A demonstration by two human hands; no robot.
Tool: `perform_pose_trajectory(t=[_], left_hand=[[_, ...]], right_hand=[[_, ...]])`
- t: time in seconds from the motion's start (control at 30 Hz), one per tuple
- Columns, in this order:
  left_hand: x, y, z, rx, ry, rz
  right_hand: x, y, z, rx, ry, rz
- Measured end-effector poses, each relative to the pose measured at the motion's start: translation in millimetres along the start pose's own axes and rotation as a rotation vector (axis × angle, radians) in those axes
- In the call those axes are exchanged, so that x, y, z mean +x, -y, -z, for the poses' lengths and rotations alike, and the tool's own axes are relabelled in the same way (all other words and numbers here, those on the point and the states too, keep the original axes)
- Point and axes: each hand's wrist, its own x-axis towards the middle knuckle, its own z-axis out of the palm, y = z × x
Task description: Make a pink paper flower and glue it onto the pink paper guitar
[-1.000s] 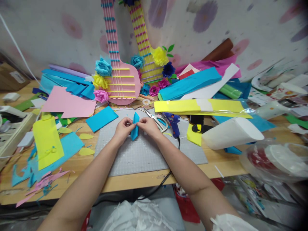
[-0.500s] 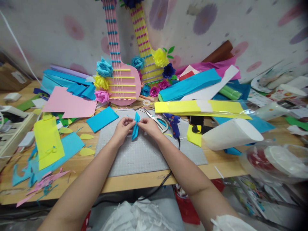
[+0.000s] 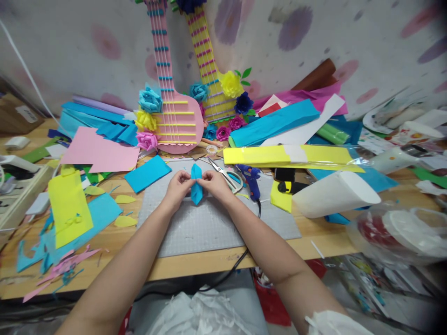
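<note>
A narrow piece of blue crepe paper [image 3: 197, 194] with pointed ends is held upright over the grey cutting mat [image 3: 209, 232]. My left hand [image 3: 177, 188] pinches its left edge, and the fingers of my right hand [image 3: 216, 185] are closed on its right edge. Both thumbs meet near the middle of the paper. Scissors [image 3: 230, 179] with pale handles lie just right of my right hand. Beside them rests a blue glue gun [image 3: 252, 181]. A folded blue paper rectangle [image 3: 148, 174] lies left of my left hand.
A pink paper guitar [image 3: 181, 121] and a yellow one [image 3: 214, 93], decorated with paper flowers, lean on the wall. Yellow paper [image 3: 71, 209] and pink scraps [image 3: 66, 265] lie left. A wrapped yellow strip [image 3: 258, 157] and a white roll [image 3: 328, 197] lie right.
The blue crepe paper has turned so that its broader face shows and it stands more upright. My hands have hardly moved and still hold it. The view has shifted slightly.
</note>
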Motion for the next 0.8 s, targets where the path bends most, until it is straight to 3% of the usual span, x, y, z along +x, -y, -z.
perform_pose_trajectory(t=[0.27, 0.57, 0.8], left_hand=[[-2.4, -3.9, -2.9, 0.024, 0.003, 0.002], [-0.3, -0.6, 0.1, 0.028, -0.032, -0.044], [-3.6, -6.4, -3.1, 0.066, -0.056, -0.061]], right_hand=[[-2.7, 3.1, 2.1, -0.012, 0.007, 0.011], [-2.6, 5.4, 2.2, 0.069, -0.017, 0.145], [-0.9, 1.7, -2.7, 0.189, 0.015, 0.116]])
